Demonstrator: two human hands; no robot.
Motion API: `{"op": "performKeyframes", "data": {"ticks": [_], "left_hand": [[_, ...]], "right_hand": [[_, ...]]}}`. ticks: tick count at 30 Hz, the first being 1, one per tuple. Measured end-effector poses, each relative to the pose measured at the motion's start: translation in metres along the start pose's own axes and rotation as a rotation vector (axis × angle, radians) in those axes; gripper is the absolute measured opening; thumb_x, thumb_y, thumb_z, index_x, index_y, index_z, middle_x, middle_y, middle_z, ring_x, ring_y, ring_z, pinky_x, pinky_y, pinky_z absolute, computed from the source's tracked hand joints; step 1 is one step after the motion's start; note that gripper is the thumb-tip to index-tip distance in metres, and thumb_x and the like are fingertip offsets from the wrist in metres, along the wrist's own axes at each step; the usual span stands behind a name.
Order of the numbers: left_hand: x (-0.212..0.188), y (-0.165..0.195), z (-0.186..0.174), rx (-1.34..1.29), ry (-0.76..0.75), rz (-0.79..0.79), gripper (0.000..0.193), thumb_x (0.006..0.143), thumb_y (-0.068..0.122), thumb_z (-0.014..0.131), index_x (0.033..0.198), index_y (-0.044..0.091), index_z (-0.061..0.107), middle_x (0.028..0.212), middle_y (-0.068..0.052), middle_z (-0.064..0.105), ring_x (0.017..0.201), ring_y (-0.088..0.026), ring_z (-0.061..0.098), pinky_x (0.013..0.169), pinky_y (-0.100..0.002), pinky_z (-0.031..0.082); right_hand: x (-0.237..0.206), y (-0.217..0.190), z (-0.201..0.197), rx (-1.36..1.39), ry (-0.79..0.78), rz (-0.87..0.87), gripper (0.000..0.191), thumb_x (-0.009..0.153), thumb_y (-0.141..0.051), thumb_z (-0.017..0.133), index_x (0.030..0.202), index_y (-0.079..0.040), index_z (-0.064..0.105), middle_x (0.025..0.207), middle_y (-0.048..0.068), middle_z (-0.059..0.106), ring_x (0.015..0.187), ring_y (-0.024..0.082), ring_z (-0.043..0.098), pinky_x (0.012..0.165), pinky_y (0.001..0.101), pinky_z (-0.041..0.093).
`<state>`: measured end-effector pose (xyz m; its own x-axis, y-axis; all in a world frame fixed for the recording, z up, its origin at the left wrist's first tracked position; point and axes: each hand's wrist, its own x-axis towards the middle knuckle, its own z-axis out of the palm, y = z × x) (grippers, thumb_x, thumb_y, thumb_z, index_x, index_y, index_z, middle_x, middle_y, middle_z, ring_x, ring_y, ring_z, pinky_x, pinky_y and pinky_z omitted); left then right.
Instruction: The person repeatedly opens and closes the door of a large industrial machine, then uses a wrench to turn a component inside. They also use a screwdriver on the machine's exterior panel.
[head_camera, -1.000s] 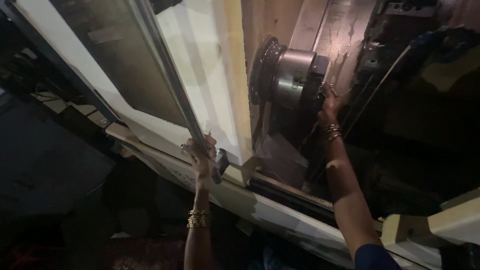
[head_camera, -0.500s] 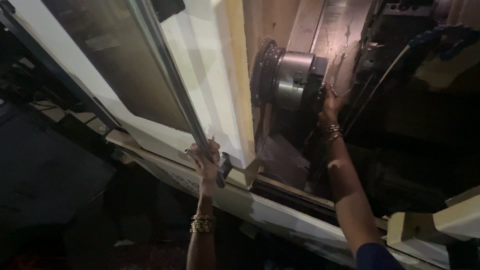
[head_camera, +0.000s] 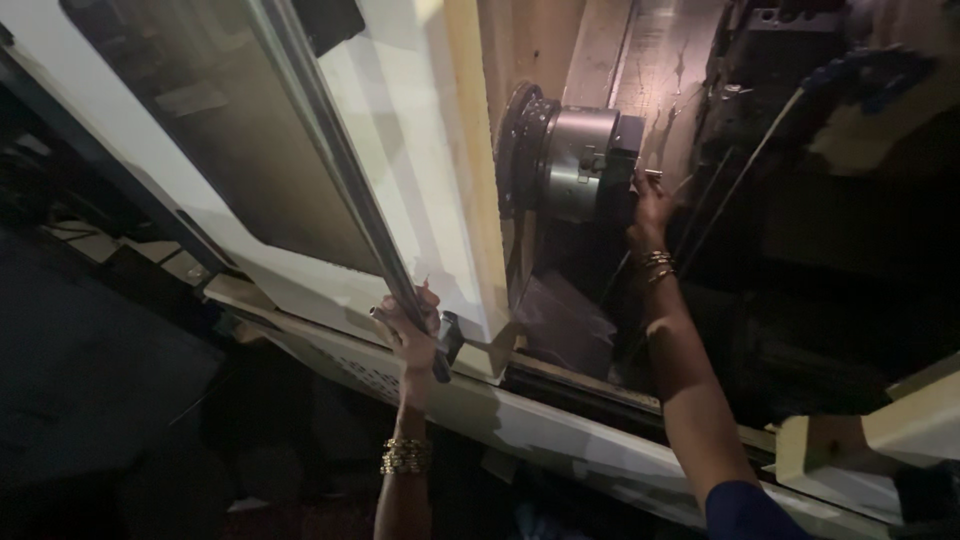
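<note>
The machine housing stands open on the right, and inside it sits one round metal chuck with a small metal piece sticking out at its front face. The right hand reaches into the housing, its fingers bunched together at that small piece, just beside the chuck; whether they pinch it or only touch it cannot be told in the dim light. One sliding door, white with a dark window, covers the left half of the housing. The left hand is wrapped around the one long metal handle bar on the door, fingers curled tight near the bar's lower end. Each wrist wears a stack of gold bangles. A blue hose hangs above and beyond the right fingers.
</note>
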<state>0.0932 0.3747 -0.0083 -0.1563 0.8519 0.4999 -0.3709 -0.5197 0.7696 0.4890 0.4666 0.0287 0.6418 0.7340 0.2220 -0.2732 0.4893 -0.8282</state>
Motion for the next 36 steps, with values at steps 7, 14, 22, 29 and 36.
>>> {"op": "performKeyframes", "data": {"ticks": [7, 14, 22, 29, 36], "left_hand": [[-0.003, -0.008, -0.004, 0.018, 0.036, -0.106, 0.063, 0.108, 0.057, 0.035, 0.095, 0.002, 0.06, 0.068, 0.001, 0.055, 0.051, -0.006, 0.046, 0.046, -0.022, 0.035], [0.0, -0.006, -0.003, 0.129, -0.032, -0.037, 0.071, 0.113, 0.059, 0.028, 0.089, 0.003, 0.064, 0.059, 0.001, 0.05, 0.046, -0.005, 0.041, 0.047, -0.021, 0.041], [-0.006, -0.027, -0.008, 0.078, 0.026, -0.112, 0.063, 0.109, 0.053, 0.032, 0.091, 0.001, 0.063, 0.069, 0.002, 0.052, 0.056, -0.008, 0.044, 0.073, -0.025, 0.053], [-0.007, -0.036, -0.011, 0.149, 0.011, -0.045, 0.064, 0.112, 0.052, 0.03, 0.084, 0.002, 0.059, 0.064, 0.0, 0.051, 0.056, -0.008, 0.045, 0.079, -0.032, 0.054], [-0.006, -0.04, -0.013, 0.057, -0.011, -0.15, 0.06, 0.111, 0.05, 0.034, 0.087, 0.003, 0.063, 0.063, -0.001, 0.053, 0.054, -0.01, 0.048, 0.061, -0.026, 0.045]], "right_hand": [[-0.005, -0.003, -0.001, 0.141, 0.139, 0.17, 0.043, 0.096, -0.037, 0.073, 0.127, -0.008, 0.063, 0.124, 0.007, 0.069, 0.108, 0.018, 0.067, 0.091, 0.0341, 0.06], [0.001, -0.009, 0.01, -0.062, 0.344, 0.019, 0.036, 0.087, -0.034, 0.082, 0.109, -0.006, 0.074, 0.108, 0.007, 0.077, 0.098, 0.018, 0.073, 0.087, 0.0301, 0.06], [0.005, -0.011, 0.008, -0.046, 0.474, 0.054, 0.033, 0.086, -0.033, 0.087, 0.095, -0.004, 0.075, 0.089, 0.002, 0.074, 0.075, 0.014, 0.061, 0.067, 0.0285, 0.05], [0.011, -0.01, -0.002, 0.194, 0.384, 0.082, 0.021, 0.086, -0.02, 0.085, 0.085, -0.003, 0.073, 0.079, 0.005, 0.076, 0.061, 0.015, 0.07, 0.055, 0.0282, 0.057], [0.015, -0.005, -0.002, 0.181, 0.416, 0.032, 0.02, 0.089, -0.017, 0.083, 0.08, -0.003, 0.071, 0.075, 0.007, 0.073, 0.059, 0.017, 0.069, 0.053, 0.0297, 0.056]]}}
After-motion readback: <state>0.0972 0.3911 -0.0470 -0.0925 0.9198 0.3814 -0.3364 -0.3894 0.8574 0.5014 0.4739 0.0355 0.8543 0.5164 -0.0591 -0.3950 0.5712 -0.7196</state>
